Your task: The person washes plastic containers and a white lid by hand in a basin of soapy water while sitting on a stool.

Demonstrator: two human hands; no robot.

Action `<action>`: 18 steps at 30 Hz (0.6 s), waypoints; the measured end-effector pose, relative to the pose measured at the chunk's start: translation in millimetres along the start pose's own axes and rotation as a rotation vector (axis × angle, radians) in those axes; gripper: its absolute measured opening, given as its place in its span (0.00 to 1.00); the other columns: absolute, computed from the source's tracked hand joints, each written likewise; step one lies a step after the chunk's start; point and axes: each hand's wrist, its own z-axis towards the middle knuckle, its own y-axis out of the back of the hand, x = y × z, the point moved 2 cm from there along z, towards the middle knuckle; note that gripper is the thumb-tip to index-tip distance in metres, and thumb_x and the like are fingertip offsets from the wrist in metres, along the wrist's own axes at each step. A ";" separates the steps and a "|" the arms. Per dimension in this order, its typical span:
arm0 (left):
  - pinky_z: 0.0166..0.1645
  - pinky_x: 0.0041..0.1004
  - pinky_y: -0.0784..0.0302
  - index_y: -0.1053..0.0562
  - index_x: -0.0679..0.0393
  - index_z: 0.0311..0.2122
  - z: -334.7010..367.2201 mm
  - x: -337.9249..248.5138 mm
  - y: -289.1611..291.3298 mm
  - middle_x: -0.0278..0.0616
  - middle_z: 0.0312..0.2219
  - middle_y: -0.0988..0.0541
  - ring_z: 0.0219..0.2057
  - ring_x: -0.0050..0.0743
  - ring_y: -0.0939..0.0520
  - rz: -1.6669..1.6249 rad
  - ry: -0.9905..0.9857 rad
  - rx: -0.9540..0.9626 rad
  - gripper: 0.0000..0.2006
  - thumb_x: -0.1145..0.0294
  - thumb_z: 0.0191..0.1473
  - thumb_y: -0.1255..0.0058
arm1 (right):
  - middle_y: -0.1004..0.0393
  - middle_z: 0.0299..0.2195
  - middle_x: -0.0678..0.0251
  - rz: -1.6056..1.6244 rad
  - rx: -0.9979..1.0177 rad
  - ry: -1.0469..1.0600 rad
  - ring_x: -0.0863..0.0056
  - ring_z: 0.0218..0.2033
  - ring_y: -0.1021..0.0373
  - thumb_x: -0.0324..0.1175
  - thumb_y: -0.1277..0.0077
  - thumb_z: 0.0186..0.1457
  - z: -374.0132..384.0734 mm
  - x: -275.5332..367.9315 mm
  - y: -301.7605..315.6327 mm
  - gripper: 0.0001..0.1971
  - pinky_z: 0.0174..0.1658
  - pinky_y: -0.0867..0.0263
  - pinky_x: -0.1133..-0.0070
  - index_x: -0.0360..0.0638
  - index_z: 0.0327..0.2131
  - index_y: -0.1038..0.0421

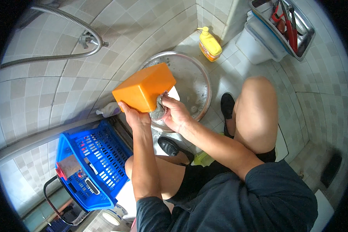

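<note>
An orange plastic box [143, 87] is tilted over a round metal basin [205, 87] on the tiled floor. The fingers of my left hand [137, 119] grip the box at its near lower edge. In my right hand [178, 115] is a grey scouring pad [157, 111], pressed to the box's right end by bent fingers. A small white patch shows just past the right fingertips; I cannot tell what it is. The box hides part of the basin.
A yellow pump bottle [210, 46] stands behind the basin. At the left is a blue basket [108, 154] holding assorted things. A metal shower hose [81, 25] hangs on the wall. Far right, a metal tray [306, 29] with red-handled tools rests over a white tub [255, 46].
</note>
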 end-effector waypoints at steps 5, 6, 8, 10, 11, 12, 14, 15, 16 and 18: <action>0.67 0.48 0.35 0.38 0.47 0.66 -4.8 -3.8 2.4 0.36 0.64 0.33 0.64 0.42 0.32 -0.081 0.121 0.164 0.31 0.38 0.67 0.70 | 0.24 0.48 0.67 0.011 -0.089 0.159 0.75 0.49 0.26 0.29 0.50 0.63 26.2 37.2 10.8 0.14 0.55 0.30 0.73 0.42 0.51 0.30; 0.67 0.48 0.35 0.38 0.47 0.66 -6.9 -1.8 -4.2 0.36 0.64 0.33 0.64 0.42 0.32 -0.081 0.129 0.172 0.31 0.38 0.67 0.70 | 0.24 0.48 0.68 0.054 -0.149 0.207 0.76 0.49 0.26 0.30 0.50 0.63 36.1 50.7 21.7 0.14 0.55 0.30 0.73 0.42 0.52 0.30; 0.67 0.46 0.34 0.37 0.47 0.66 -11.0 0.4 -11.0 0.35 0.63 0.31 0.63 0.41 0.30 -0.104 0.206 0.123 0.31 0.38 0.67 0.67 | 0.23 0.49 0.64 0.113 -0.172 0.161 0.74 0.49 0.25 0.26 0.53 0.65 50.2 75.1 39.5 0.11 0.58 0.30 0.71 0.41 0.50 0.29; 0.67 0.46 0.34 0.37 0.47 0.66 -8.3 -4.4 1.5 0.35 0.63 0.31 0.63 0.41 0.30 -0.107 0.200 0.097 0.31 0.38 0.67 0.67 | 0.23 0.49 0.61 0.112 -0.188 0.134 0.72 0.49 0.25 0.26 0.52 0.64 44.2 74.0 23.8 0.13 0.57 0.29 0.69 0.38 0.51 0.31; 0.66 0.46 0.34 0.36 0.47 0.65 -6.6 -3.6 2.9 0.35 0.63 0.31 0.63 0.41 0.30 -0.120 0.206 0.090 0.31 0.38 0.67 0.67 | 0.23 0.49 0.61 0.084 -0.210 0.159 0.71 0.49 0.24 0.26 0.51 0.63 42.0 73.6 22.7 0.13 0.57 0.29 0.69 0.37 0.51 0.31; 0.66 0.46 0.34 0.36 0.47 0.65 -4.7 -3.2 4.1 0.35 0.63 0.31 0.63 0.41 0.30 -0.119 0.207 0.090 0.31 0.38 0.67 0.67 | 0.23 0.48 0.61 0.056 -0.232 0.183 0.70 0.49 0.24 0.27 0.51 0.63 39.2 72.0 20.8 0.13 0.57 0.29 0.68 0.37 0.51 0.31; 0.65 0.45 0.32 0.36 0.48 0.65 -0.6 -4.9 8.6 0.35 0.62 0.30 0.62 0.41 0.29 -0.047 0.110 0.079 0.31 0.38 0.67 0.67 | 0.23 0.47 0.61 0.031 -0.185 0.207 0.70 0.49 0.25 0.28 0.50 0.63 34.7 50.2 20.7 0.13 0.56 0.30 0.69 0.38 0.50 0.30; 0.65 0.45 0.32 0.36 0.48 0.65 0.3 -2.8 8.7 0.35 0.62 0.30 0.62 0.41 0.29 -0.047 0.104 0.076 0.31 0.38 0.67 0.67 | 0.23 0.48 0.62 -0.001 -0.119 0.127 0.70 0.49 0.25 0.29 0.50 0.63 26.8 33.7 14.8 0.13 0.56 0.30 0.69 0.38 0.51 0.31; 0.65 0.44 0.32 0.37 0.48 0.65 0.9 0.7 9.4 0.35 0.63 0.31 0.62 0.40 0.29 -0.005 0.040 0.005 0.31 0.39 0.68 0.69 | 0.24 0.48 0.62 -0.033 -0.054 0.047 0.71 0.49 0.25 0.30 0.51 0.64 18.5 16.7 9.0 0.14 0.57 0.31 0.70 0.38 0.51 0.31; 0.65 0.43 0.31 0.38 0.47 0.66 1.3 2.7 7.7 0.36 0.63 0.31 0.62 0.40 0.29 0.032 -0.021 -0.064 0.30 0.39 0.68 0.71 | 0.26 0.50 0.63 -0.076 -0.048 -0.011 0.72 0.50 0.27 0.33 0.53 0.65 1.9 -7.4 -6.8 0.16 0.55 0.30 0.70 0.37 0.53 0.33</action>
